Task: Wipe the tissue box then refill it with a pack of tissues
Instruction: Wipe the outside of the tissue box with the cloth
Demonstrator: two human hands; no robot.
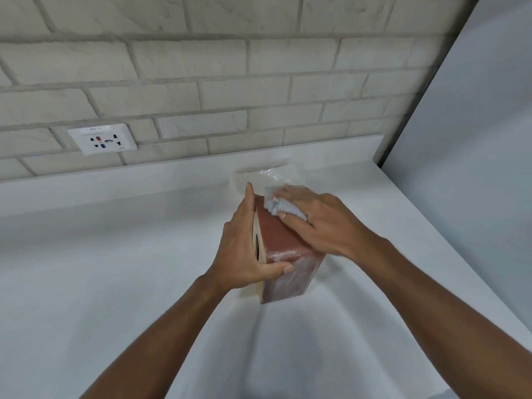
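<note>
Wiping is the step in hand, judged from the head view: your right hand [313,218] presses a crumpled pale grey-blue cloth [280,207] flat against the upward-facing reddish-brown side of the rectangular tissue box [283,249], fingers spread over the cloth and not pinching it. Your left hand [247,249] steadies the box from its left, fingers laid along the cream-coloured face that carries the dark dispensing slot, thumb hooked round the near end; it is a clamping hold, palm and thumb pressed to the box.

The box lies on its side on the white bench [115,269], lengthwise away from you, towards the back right corner and well clear of the near edge. Its brown surface looks smooth with a slight sheen, and a pale smeared patch shows near the near end; whether that is dust, moisture or glare you cannot tell.

Just behind the box, against the bench's raised back edge, sits a clear-wrapped pack of white tissues [267,175], partly hidden by your right hand and blurred.

For the next move, you would likely draw the cloth along the brown side towards the near end, then turn the box with your left hand to reach the faces not yet seen. Refilling waits until that is finished. A white wall socket plate [102,139] sits in the pale brick wall, well to the left.
</note>
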